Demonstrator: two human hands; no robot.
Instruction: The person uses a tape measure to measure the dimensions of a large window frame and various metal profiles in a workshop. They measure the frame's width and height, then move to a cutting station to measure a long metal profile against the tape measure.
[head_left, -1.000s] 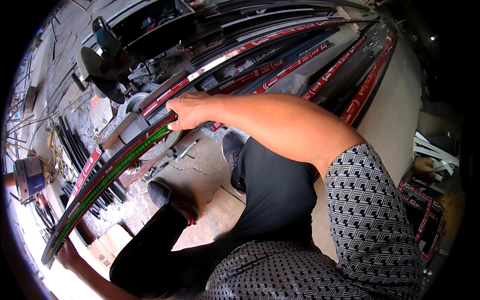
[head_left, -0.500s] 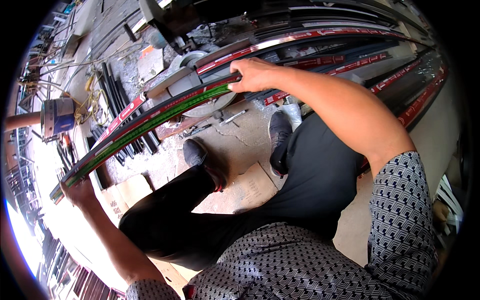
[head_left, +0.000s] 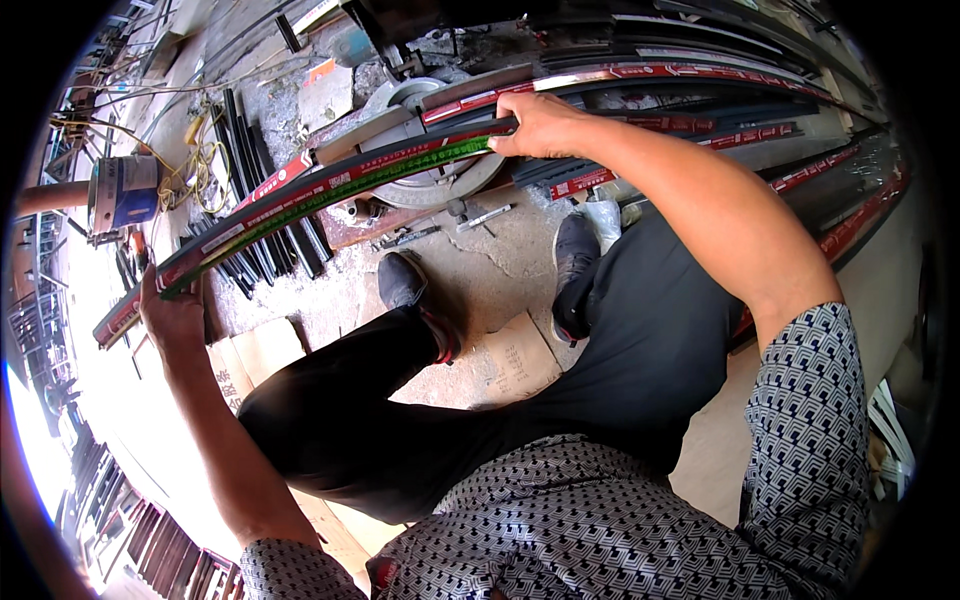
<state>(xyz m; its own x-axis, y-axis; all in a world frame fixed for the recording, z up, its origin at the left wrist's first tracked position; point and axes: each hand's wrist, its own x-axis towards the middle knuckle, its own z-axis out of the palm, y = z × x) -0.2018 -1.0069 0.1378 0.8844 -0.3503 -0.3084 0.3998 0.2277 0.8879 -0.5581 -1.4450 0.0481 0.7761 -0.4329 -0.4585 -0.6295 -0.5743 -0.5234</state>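
A long dark profile bar [head_left: 340, 181] with red printed film spans from the far left to the middle, held slanting above the floor. Along its near edge runs a green measuring tape [head_left: 440, 155] with marks. My left hand [head_left: 172, 318] is closed around the bar a little in from its left end, where the green strip ends. My right hand [head_left: 540, 127] pinches the bar and the strip at their right end, thumb below and fingers over the top. A round-based cutting machine [head_left: 470, 187] lies on the floor just beyond the bar.
More red-filmed bars [head_left: 700, 125] are stacked at the right. Short black bars [head_left: 245, 150] lie on the floor at left, near a yellow cord [head_left: 205, 165] and a bucket [head_left: 125, 190]. Pens [head_left: 485, 218] and flattened cardboard [head_left: 520, 355] lie around my feet.
My left hand has moved up and inward along the bar, so the bar's left end now sticks out past it. The view has shifted slightly; my right hand keeps its grip.
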